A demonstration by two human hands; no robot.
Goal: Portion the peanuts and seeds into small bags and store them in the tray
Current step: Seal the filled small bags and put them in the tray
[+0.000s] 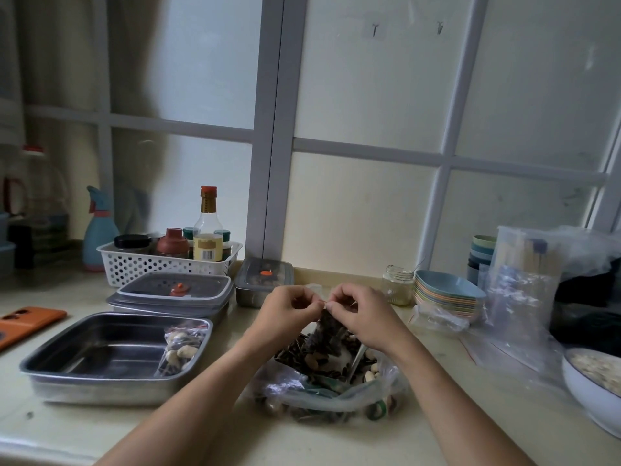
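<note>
At the far left of the counter an orange phone lies flat. Behind it a blue spray bottle stands beside a white basket of jars and a tall sauce bottle. In front of the basket sit stacked lidded containers, and nearer still the steel tray, with one filled bag of peanuts and seeds leaning in its right end. A smaller lidded box stands by the wall, just right of the stack.

In the middle both hands meet above a big open sack of mixed peanuts and seeds. The left hand pinches the top edge of a small bag between thumb and fingertips, other fingers curled. The right hand pinches the same top edge right beside it, fingertips nearly touching the left's. The small bag hangs between them, dark with seeds, its bottom just over the sack's contents. A thin metal handle sticks out of the sack; what it belongs to I cannot tell.

To the right stand a glass jar, a stack of pastel dishes, stacked cups, loose clear bags and, at the edge, a white bowl.
</note>
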